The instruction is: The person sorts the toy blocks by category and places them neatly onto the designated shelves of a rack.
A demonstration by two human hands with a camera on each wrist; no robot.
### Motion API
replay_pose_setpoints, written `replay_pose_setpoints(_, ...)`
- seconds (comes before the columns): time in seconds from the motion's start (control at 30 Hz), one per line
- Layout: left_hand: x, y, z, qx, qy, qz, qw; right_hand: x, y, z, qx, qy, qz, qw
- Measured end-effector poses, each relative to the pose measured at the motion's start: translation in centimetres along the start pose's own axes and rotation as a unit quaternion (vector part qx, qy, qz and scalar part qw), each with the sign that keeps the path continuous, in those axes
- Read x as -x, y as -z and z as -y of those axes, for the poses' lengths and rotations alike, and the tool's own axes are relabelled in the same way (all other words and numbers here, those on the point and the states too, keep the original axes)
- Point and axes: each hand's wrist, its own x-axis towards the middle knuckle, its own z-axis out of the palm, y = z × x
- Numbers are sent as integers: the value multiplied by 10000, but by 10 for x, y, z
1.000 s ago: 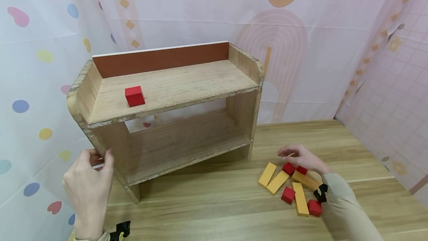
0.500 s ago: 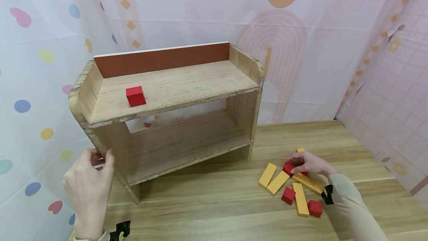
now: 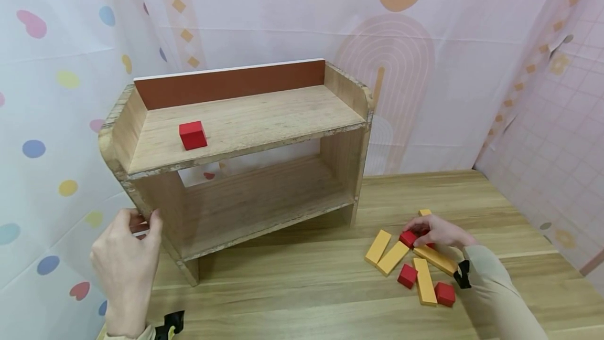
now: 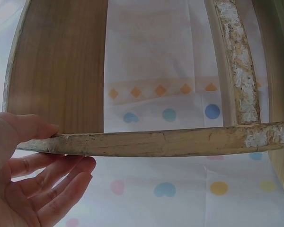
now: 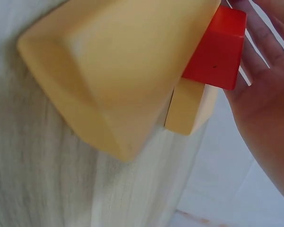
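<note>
My left hand (image 3: 125, 256) grips the side panel of a small two-tier wooden shelf (image 3: 264, 117) at its left front edge. In the left wrist view the thumb lies on one side of that panel edge (image 4: 170, 144) and the fingers on the other. On the top board stands a red cube (image 3: 192, 135). To the right of the shelf, my right hand (image 3: 442, 231) pinches another red cube (image 3: 407, 239) on the table, thumb and fingers around it. A further red cube (image 5: 220, 47) lies by the palm in the right wrist view, beside a long yellow block (image 5: 128, 61).
Several yellow blocks (image 3: 424, 282) and loose red cubes (image 3: 407, 275) lie scattered in front of my right hand on the wooden table (image 3: 302, 287). One yellow block (image 3: 424, 212) sits just behind the hand. Patterned cloth (image 3: 283, 9) hangs behind and at both sides.
My right hand has moved slightly right, its thumb and fingers coming down around the red cube, and a yellow block behind it has come into sight. My left hand keeps its grip.
</note>
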Motion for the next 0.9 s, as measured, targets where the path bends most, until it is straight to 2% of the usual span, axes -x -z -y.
replay_pose_setpoints(0.2,0,0,0,13,-8,46,10000,-2,1,3,199,23,-235,9995)
replay_pose_setpoints(0.43,-1,-1,0,13,-63,-8,10000,-3,4,14,238,138,-735,9969)
replay_pose_setpoints(0.67,0,-1,0,3,-68,-44,10000,-8,4,27,567,378,-1385,9880)
replay_pose_setpoints(0.9,0,-2,0,-19,-46,-65,10000,-13,6,42,432,578,-1876,9796)
